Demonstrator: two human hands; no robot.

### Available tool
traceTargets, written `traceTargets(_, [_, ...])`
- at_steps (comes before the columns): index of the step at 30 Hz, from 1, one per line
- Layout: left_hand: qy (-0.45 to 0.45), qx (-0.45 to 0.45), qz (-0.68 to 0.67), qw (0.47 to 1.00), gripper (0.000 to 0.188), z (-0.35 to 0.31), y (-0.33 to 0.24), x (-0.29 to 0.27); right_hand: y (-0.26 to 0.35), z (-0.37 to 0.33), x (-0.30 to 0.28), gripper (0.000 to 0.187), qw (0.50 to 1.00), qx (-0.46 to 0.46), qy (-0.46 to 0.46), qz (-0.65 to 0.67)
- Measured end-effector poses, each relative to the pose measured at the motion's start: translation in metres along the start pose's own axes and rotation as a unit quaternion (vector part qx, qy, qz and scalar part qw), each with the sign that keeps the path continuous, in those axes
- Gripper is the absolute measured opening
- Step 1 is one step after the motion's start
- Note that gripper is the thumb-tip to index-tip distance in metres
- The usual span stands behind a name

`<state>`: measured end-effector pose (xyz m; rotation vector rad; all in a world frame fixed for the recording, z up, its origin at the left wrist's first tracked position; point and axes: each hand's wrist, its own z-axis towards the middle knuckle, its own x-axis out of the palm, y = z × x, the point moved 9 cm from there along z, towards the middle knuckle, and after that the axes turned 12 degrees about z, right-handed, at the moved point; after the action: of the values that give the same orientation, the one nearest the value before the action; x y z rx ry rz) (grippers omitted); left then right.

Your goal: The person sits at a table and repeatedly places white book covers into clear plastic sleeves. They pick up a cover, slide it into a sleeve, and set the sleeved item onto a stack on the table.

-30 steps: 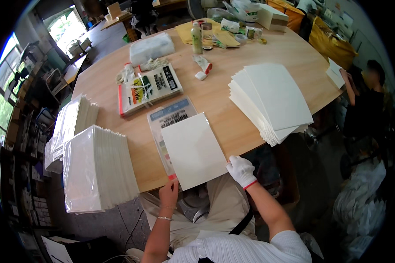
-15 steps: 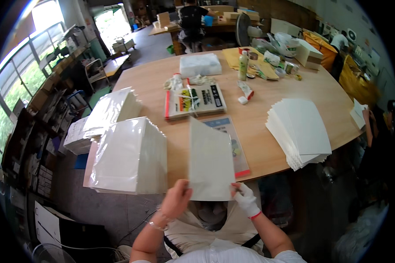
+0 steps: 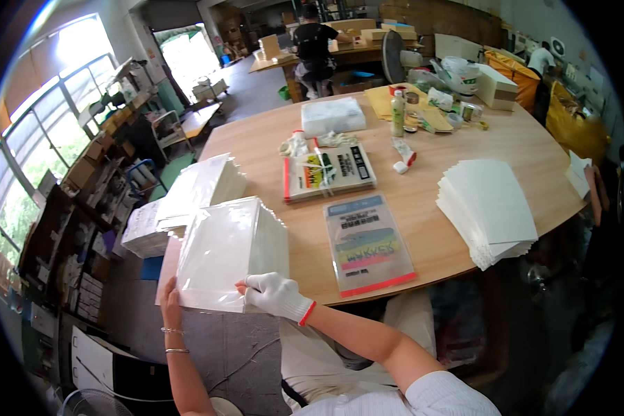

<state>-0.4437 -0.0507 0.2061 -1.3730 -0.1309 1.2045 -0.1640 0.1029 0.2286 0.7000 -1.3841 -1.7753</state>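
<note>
A tall stack of white pads in clear plastic sleeves [image 3: 274, 243] stands at the table's left front. On its top lies a sleeved white pad [image 3: 218, 243], its near edge between my hands. My bare left hand [image 3: 171, 301], with bracelets on the wrist, grips the pad's near left corner. My right hand [image 3: 274, 295], in a white glove with a red cuff, reaches across with fingers closed on the near right edge. Its fingertips show bare; the thumbs are partly hidden. Right of the stack, a printed clear sleeve with a red edge [image 3: 369, 243] lies flat on the table [image 3: 305, 270].
Fanned white sheets [image 3: 489, 208] lie at the right. Behind the printed sleeve are a bundle of printed packs [image 3: 329, 173], white gloves [image 3: 336, 139], a tube [image 3: 403, 152] and a bottle [image 3: 397, 114]. Another sleeved stack [image 3: 197, 187] stands farther left. One person [image 3: 317, 45] sits at a far table.
Both hands have moved left, taking the white pad from the middle onto the sleeved stack. The printed sleeve beneath it is now uncovered. The view has shifted slightly.
</note>
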Motion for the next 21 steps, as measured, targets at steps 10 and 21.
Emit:
traceTargets(10, [-0.073, -0.003, 0.001, 0.997, 0.039, -0.011, 0.051, -0.015, 0.091, -0.202, -0.251, 0.009, 0.874, -0.069, -0.212, -0.432])
traceTargets(21, [-0.35, 0.108, 0.181, 0.913, 0.044, -0.067, -0.085, -0.039, 0.14, -0.266, -0.368, 0.031, 0.616, 0.041, -0.242, -0.749])
